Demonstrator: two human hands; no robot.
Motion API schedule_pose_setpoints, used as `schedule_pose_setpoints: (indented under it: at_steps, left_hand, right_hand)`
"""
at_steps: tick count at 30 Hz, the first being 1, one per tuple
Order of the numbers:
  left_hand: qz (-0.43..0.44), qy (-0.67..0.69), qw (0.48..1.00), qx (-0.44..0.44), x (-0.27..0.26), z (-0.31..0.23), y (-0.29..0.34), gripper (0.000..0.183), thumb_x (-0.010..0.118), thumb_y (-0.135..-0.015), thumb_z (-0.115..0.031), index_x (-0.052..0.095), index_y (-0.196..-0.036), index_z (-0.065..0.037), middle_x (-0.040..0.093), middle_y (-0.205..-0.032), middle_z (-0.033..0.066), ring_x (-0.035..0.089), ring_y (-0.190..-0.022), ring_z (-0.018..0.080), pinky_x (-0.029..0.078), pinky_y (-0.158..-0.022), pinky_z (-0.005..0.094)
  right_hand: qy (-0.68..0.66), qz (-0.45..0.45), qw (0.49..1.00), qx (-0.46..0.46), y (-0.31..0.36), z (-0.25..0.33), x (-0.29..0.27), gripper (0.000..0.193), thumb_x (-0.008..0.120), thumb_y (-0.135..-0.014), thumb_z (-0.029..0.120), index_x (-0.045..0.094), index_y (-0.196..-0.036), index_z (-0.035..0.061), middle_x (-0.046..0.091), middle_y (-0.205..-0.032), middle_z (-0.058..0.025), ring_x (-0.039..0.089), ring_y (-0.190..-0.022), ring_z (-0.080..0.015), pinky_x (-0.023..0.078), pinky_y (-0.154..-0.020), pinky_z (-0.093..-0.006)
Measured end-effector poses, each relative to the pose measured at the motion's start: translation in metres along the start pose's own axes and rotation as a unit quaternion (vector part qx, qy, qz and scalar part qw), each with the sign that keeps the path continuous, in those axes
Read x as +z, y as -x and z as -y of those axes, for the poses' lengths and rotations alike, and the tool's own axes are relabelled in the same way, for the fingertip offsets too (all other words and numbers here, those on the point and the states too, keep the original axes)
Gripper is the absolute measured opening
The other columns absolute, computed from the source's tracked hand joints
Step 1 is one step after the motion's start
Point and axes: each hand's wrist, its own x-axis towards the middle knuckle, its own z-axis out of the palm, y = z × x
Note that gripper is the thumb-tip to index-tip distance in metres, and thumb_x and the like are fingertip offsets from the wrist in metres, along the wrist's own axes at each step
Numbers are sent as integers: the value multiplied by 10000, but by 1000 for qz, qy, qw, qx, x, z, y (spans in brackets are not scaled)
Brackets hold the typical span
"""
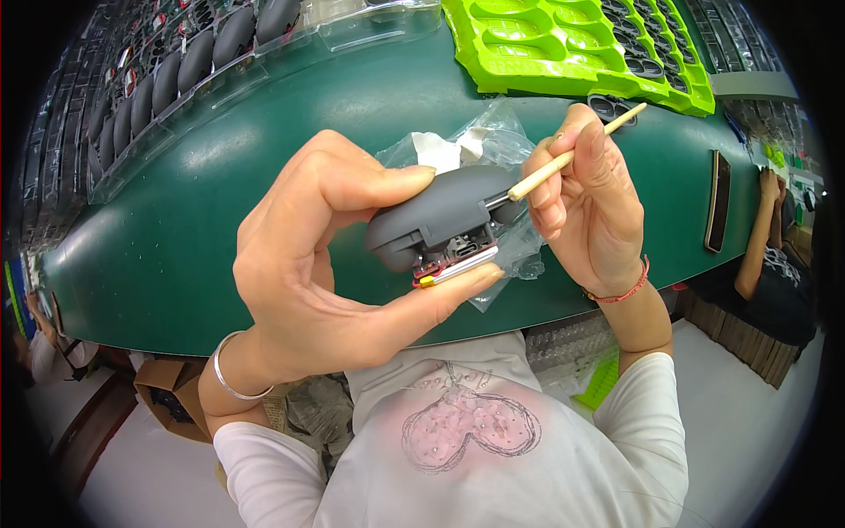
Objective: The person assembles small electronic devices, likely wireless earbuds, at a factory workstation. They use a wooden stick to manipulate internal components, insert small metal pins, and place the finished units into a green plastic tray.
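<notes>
My left hand [304, 242] grips a dark grey rounded plastic case [440, 207] between thumb and fingers. Out of the case's open near side shows a small circuit board [451, 253] with red wires and a flat silver part beneath it. A slim pale wooden stick [563, 163] is pinched in my right hand [598, 198], its thick end by the case's right edge. Whether the stick touches the case I cannot tell. Under both hands lies a clear plastic bag [524, 260], with white scraps [437, 151] behind the case.
A bright green moulded tray [515, 69] holds dark oval parts at the far right, one more lying by its edge. Clear trays of dark cases [195, 63] fill the far left. A phone [718, 202] rests on the green table [176, 290]; another person's arm [759, 233] is beyond.
</notes>
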Motion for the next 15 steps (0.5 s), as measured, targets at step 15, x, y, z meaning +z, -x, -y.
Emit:
schedule_pose_setpoints:
  at_steps: [15]
  left_hand:
    - [7,40,999,11,5,4,-1,594,890,-577,-43,538,-1048,39,543,-935,95,545,-837,127,461,-747,237]
  right_hand:
    - [-14,-4,999,-44,5,-3,12,234,425,-1018,241,541,-1014,39,619,-730,-151,562,-554,-139,451,-470,-231]
